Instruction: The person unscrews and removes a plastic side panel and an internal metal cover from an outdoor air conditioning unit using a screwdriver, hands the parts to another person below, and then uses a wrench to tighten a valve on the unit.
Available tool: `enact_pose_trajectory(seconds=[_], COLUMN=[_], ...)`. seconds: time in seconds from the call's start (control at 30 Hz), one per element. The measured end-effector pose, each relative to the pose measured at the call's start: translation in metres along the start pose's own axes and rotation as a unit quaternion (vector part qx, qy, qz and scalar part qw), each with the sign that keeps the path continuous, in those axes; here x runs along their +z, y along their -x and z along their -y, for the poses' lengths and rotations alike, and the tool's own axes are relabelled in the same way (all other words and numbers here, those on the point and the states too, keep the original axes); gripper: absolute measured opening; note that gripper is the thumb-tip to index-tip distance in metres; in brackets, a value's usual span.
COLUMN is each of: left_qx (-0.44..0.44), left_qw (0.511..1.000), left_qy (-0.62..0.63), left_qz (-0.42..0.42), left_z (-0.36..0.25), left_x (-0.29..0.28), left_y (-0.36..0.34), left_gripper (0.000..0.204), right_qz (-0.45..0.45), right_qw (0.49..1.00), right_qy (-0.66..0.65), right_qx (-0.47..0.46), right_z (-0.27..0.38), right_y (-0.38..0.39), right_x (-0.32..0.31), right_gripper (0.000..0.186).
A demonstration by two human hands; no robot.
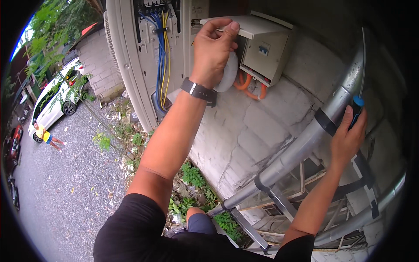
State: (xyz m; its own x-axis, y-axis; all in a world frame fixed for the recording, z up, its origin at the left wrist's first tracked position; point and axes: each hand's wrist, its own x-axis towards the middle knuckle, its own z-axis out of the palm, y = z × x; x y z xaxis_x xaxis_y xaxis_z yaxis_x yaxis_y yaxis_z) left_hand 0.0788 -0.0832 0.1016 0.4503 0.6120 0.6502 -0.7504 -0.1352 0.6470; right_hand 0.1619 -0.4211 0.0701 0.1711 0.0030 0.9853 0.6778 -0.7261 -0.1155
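Observation:
My left hand (214,50), with a watch on its wrist, is closed at the edge of the raised grey lid (248,25) of a small breaker box (273,54). Inside the box shows a breaker with blue switches (263,49). My right hand (348,137) is wrapped round the blue and black handle of a screwdriver (358,104), its long thin shaft pointing up. That hand is beside the rail of a metal ladder (301,135); whether it also touches the rail I cannot tell.
Left of the box is an opened air conditioner unit (135,78) with blue and yellow wires (162,65). Orange conduit (248,87) and a white pipe (228,74) run below the box. Far below left, a person in yellow (42,132) stands on gravel near a white car (59,96).

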Motion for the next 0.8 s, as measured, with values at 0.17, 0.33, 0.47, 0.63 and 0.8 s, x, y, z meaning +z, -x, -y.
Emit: enact_pose_trajectory(seconds=[0.17,0.33,0.47,0.63,0.8], left_qx=[0.027,-0.039,-0.045,-0.103,-0.106], left_qw=[0.999,0.999,0.999,0.992,0.942], left_qy=[-0.021,-0.010,0.021,0.075,0.316], left_qz=[-0.016,-0.016,-0.017,-0.018,0.025], left_z=[0.003,0.019,0.037,0.055,0.036], left_x=[0.004,-0.006,-0.013,-0.020,-0.029], left_y=[0.004,0.026,0.037,0.052,0.013], left_gripper=[0.041,0.043,0.047,0.075,0.035], right_qz=[-0.002,0.009,-0.003,0.028,0.008], right_qw=[1.000,1.000,0.998,0.998,0.998], right_qy=[-0.002,0.018,0.023,0.038,0.019], right_qx=[-0.015,-0.021,-0.051,-0.030,-0.064], right_z=[-0.001,-0.001,-0.007,-0.011,0.008], right_y=[-0.001,0.000,0.001,0.005,-0.001], right_x=[0.004,0.003,0.003,0.002,0.001], right_gripper=[0.046,0.046,0.046,0.044,0.038])
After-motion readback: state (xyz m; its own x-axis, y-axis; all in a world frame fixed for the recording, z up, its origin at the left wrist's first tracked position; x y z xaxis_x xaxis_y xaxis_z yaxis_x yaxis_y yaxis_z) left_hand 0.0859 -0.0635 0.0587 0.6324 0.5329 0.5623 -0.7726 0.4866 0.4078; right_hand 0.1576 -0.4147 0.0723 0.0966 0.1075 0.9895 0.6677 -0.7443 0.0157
